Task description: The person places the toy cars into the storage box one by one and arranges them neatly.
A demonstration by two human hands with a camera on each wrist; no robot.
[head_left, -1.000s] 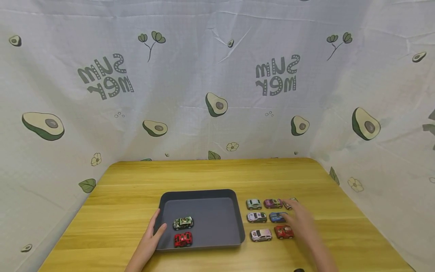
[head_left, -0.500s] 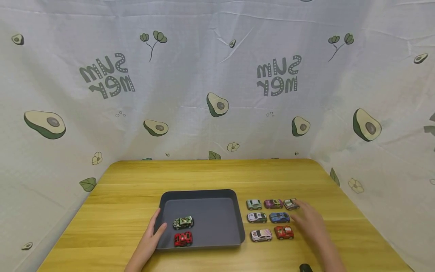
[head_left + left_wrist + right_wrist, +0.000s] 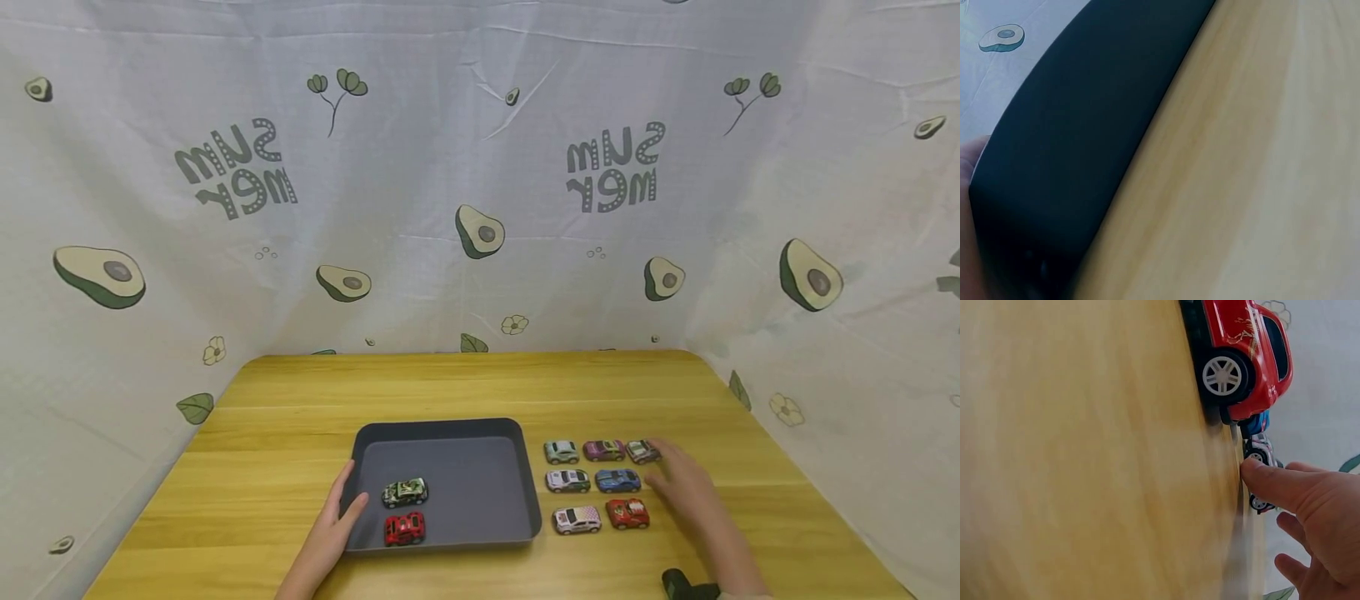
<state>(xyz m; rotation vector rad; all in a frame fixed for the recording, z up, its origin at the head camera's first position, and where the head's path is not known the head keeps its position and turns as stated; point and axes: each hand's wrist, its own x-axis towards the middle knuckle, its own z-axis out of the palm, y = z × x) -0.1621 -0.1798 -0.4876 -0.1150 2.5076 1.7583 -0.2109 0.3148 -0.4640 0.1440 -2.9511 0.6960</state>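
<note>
In the head view, my left hand (image 3: pixel 327 525) holds the left wall of a dark grey tray (image 3: pixel 525 467), thumb over the rim and fingers along the outside. Inside the tray sit a camouflage toy car (image 3: pixel 405 492) and a red toy car (image 3: pixel 404 528). My right hand (image 3: pixel 686 487) is beside the back right end of a group of toy cars. Its index fingertip is right at the rear of a white and green toy car (image 3: pixel 642 451), and the thumb is held apart, near a blue toy car (image 3: pixel 618 480). The right wrist view shows the thumb (image 3: pixel 1272 481) overlapping the white and green car.
Right of the tray stand a pale green car (image 3: pixel 561 452), a purple car (image 3: pixel 603 450), a white and black car (image 3: pixel 567 481), a white patterned car (image 3: pixel 577 519) and a red car (image 3: pixel 627 512). A printed curtain (image 3: pixel 412 167) hangs behind the wooden table (image 3: pixel 262 467).
My right hand has drawn slightly back to the right, uncovering the white and green car and the blue car. The left hand and tray stay put.
</note>
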